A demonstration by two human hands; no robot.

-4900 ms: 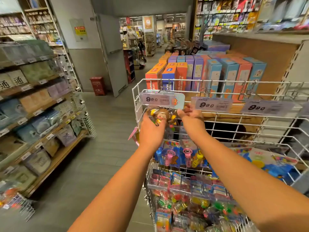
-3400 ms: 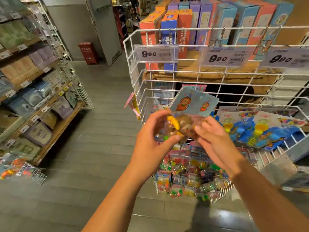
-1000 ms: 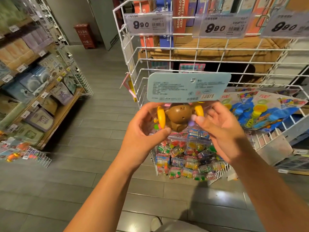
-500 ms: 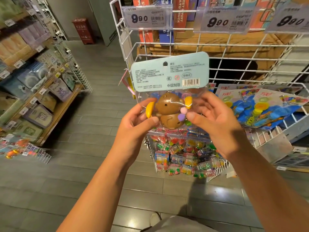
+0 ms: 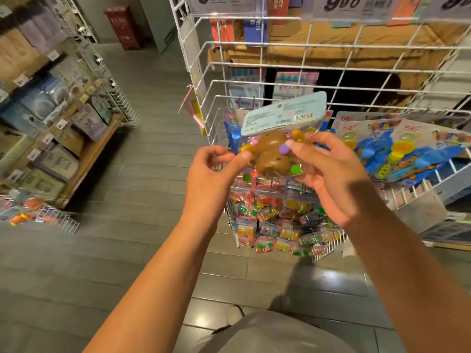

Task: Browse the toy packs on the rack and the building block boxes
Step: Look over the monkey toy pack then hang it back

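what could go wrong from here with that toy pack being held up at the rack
1. The toy pack is tilted, and the left hand touches it only at the thumb tip; the right hand does most of the holding, so it might slip into the wire rack or onto the floor.
2. It hangs just above the blue toy cards; lowering it carelessly could knock them.

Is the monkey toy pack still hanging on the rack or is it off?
Off. Both the left hand and right hand hold the toy pack in front of the wire rack.
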